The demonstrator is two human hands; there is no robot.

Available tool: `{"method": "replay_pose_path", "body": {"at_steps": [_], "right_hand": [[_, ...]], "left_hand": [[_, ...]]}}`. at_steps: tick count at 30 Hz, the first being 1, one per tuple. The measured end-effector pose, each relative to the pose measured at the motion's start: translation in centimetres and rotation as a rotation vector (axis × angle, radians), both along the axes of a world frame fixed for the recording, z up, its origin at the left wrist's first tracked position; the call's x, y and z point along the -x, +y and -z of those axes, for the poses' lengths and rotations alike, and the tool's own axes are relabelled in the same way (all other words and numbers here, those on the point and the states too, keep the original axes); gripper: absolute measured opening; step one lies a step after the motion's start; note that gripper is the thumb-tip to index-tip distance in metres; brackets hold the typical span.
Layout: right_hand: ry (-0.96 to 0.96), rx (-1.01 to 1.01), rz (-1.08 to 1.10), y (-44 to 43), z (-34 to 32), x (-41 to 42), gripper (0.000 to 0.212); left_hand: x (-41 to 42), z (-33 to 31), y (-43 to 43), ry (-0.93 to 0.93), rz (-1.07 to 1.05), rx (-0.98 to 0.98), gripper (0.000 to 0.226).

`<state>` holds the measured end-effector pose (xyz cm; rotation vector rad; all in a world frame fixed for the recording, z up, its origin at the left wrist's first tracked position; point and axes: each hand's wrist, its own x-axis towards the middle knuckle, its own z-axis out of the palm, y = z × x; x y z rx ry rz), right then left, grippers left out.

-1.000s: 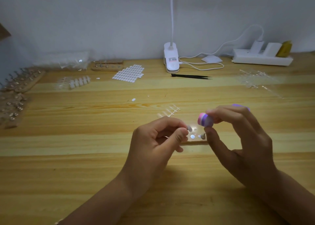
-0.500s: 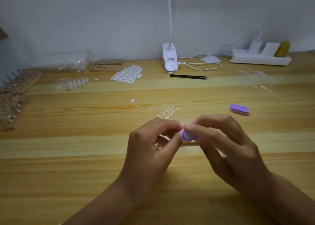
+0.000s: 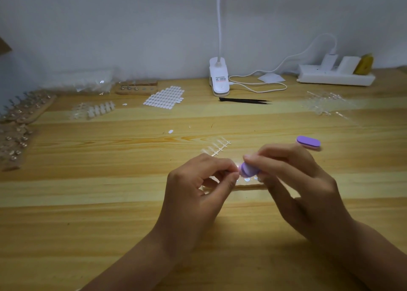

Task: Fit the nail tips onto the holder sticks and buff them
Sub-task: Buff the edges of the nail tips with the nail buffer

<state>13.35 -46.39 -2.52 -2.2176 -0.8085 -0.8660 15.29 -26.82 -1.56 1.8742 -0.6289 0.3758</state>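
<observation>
Left hand [image 3: 198, 191] pinching a barely visible nail tip [image 3: 237, 165], right hand [image 3: 297, 187] pinching a purple buffer block [image 3: 248, 169] touching it, both above a wooden holder base [image 3: 246, 186] on the table [image 3: 99, 224], strip of clear tips [image 3: 217, 148] just beyond, second purple buffer [image 3: 308, 142] farther right, black tweezers [image 3: 244, 101], clip lamp [image 3: 219, 79] farthest.

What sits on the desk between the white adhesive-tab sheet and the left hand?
In the head view, one loose white tab and a strip of clear nail tips lie between the sheet and the left hand.
</observation>
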Motion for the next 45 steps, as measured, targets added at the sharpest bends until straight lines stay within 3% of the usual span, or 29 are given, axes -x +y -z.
{"method": "replay_pose_path", "body": {"at_steps": [12,17,22,38,42,45], "right_hand": [[-0.026,0.08,-0.053,-0.1,0.2,0.1,0.032],[-0.04,0.011,-0.003,-0.7,-0.1,-0.3,0.034],[-0.064,0.099,-0.026,-0.5,0.1,-0.2,0.035],[-0.114,0.086,0.011,0.0,0.3,0.1,0.03],[0.019,-0.096,0.128,-1.3,-0.4,-0.7,0.022],[0.225,-0.303,0.058,-0.8,-0.6,-0.2,0.015]], "left_hand": [[0.1,-0.2,0.0,0.006,0.019,0.022,0.011],[0.1,-0.2,-0.1,0.045,0.004,0.021,0.007],[0.2,-0.3,-0.1,0.029,0.003,-0.002,0.007],[0.1,0.0,-0.2,0.202,0.107,0.134,0.006],[0.0,0.1,-0.1,0.345,0.169,0.302,0.008],[0.0,0.3,-0.2,0.38,0.217,0.309,0.009]]}}
